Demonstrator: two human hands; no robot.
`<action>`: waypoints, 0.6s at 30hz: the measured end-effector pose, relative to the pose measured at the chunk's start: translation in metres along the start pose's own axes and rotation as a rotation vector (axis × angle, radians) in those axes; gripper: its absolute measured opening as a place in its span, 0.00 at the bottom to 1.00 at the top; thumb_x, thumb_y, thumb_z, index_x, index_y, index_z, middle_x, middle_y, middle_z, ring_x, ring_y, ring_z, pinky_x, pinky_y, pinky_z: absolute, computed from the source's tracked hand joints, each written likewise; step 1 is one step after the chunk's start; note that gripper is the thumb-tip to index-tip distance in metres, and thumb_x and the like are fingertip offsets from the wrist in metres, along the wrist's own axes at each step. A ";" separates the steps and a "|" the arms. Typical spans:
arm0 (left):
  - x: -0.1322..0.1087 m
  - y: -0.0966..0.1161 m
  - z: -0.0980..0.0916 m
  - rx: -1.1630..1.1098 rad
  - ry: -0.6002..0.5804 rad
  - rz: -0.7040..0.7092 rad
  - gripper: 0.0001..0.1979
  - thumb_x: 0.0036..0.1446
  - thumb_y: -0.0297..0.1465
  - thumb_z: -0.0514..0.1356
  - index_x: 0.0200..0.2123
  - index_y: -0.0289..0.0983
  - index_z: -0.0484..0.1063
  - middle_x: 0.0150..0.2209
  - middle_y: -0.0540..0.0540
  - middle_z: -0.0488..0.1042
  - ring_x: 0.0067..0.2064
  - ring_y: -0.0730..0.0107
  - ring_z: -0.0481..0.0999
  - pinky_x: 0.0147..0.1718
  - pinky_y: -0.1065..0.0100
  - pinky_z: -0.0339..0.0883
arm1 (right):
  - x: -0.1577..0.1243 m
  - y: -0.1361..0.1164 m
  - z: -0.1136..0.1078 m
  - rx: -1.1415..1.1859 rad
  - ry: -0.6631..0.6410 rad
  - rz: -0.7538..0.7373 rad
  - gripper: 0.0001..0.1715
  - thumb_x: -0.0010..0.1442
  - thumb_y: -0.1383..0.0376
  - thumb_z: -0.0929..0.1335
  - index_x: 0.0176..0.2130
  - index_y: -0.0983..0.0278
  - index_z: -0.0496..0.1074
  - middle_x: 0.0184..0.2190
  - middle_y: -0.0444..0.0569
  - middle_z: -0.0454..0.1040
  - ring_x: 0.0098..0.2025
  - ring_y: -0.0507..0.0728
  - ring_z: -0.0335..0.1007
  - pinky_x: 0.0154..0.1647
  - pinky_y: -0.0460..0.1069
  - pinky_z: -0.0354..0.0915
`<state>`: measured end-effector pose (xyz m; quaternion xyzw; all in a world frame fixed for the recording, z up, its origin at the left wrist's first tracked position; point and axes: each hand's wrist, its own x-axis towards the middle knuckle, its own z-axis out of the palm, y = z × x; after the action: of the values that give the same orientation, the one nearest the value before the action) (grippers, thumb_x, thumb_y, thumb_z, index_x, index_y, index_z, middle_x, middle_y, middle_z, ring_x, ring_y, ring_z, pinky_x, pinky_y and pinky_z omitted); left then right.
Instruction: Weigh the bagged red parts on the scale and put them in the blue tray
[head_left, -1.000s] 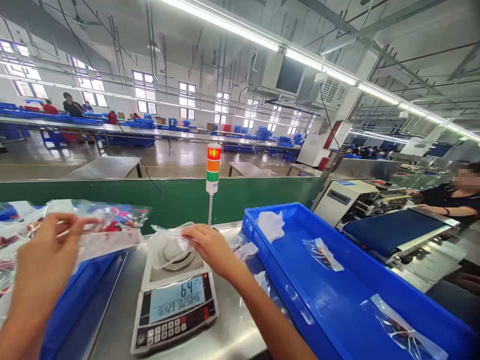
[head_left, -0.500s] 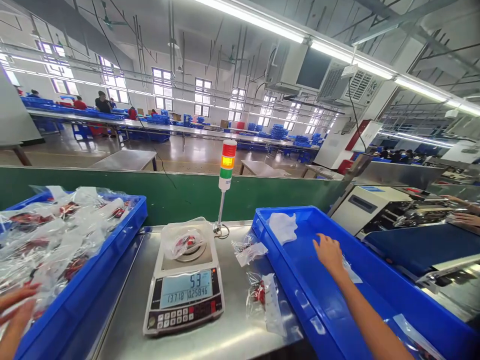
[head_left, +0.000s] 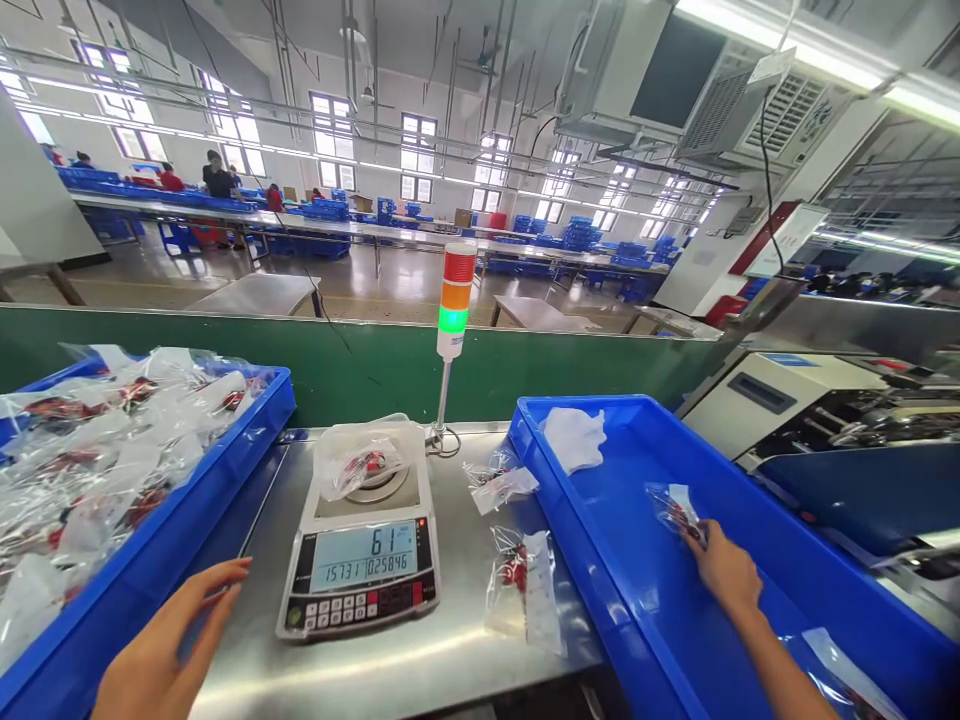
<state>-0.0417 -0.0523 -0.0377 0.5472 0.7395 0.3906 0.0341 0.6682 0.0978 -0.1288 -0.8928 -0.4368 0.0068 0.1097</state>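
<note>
My right hand (head_left: 727,568) is inside the right blue bin (head_left: 637,590), fingers closed on the edge of a clear bag (head_left: 673,507) with a white label and small dark red contents. In front of the left bin, beside the counting scale (head_left: 360,575), my left hand (head_left: 176,640) hovers with thumb and fingers apart and nothing visible between them. On the scale's pan lies another clear bag (head_left: 367,465) with red contents; the display reads 61. A signal tower (head_left: 455,300) behind it glows green.
The left blue bin (head_left: 247,430) is heaped with clear bags (head_left: 150,430). Two bags (head_left: 499,485) lie on the metal table between scale and right bin. A crumpled white bag (head_left: 574,440) sits at that bin's far end. A machine (head_left: 787,400) stands at right.
My left hand has moved right, out from over the left bin. My right hand has closed on a bag in the right bin. The display went from 53 to 61, the tower from amber to green.
</note>
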 end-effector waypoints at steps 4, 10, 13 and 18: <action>0.025 0.034 -0.001 -0.071 -0.066 0.074 0.17 0.58 0.52 0.55 0.39 0.53 0.78 0.40 0.56 0.84 0.38 0.58 0.84 0.43 0.63 0.79 | -0.001 -0.011 -0.032 0.104 -0.017 0.040 0.26 0.64 0.52 0.61 0.51 0.63 0.75 0.46 0.67 0.81 0.49 0.77 0.78 0.46 0.64 0.71; 0.075 0.040 0.033 -0.103 -0.133 0.361 0.25 0.63 0.54 0.52 0.51 0.47 0.78 0.55 0.46 0.79 0.58 0.54 0.76 0.61 0.53 0.69 | -0.057 -0.102 -0.105 0.478 0.111 -0.170 0.26 0.58 0.48 0.67 0.48 0.59 0.78 0.49 0.57 0.82 0.52 0.71 0.77 0.54 0.61 0.70; 0.102 0.051 0.056 -0.217 -0.259 0.426 0.30 0.57 0.60 0.54 0.47 0.47 0.81 0.55 0.45 0.79 0.62 0.50 0.73 0.64 0.47 0.65 | -0.106 -0.173 -0.132 0.776 -0.009 -0.475 0.27 0.59 0.45 0.68 0.49 0.59 0.78 0.51 0.52 0.81 0.52 0.65 0.78 0.55 0.57 0.72; 0.133 0.076 0.057 -0.417 -0.229 0.223 0.29 0.49 0.63 0.60 0.31 0.43 0.82 0.42 0.45 0.85 0.52 0.49 0.80 0.59 0.50 0.71 | -0.163 -0.296 -0.144 0.887 -0.220 -0.813 0.18 0.65 0.54 0.68 0.49 0.59 0.78 0.50 0.48 0.81 0.53 0.60 0.76 0.55 0.55 0.71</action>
<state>-0.0077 0.0973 0.0199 0.6473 0.5693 0.4713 0.1864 0.3527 0.1185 0.0578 -0.5179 -0.7068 0.2376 0.4192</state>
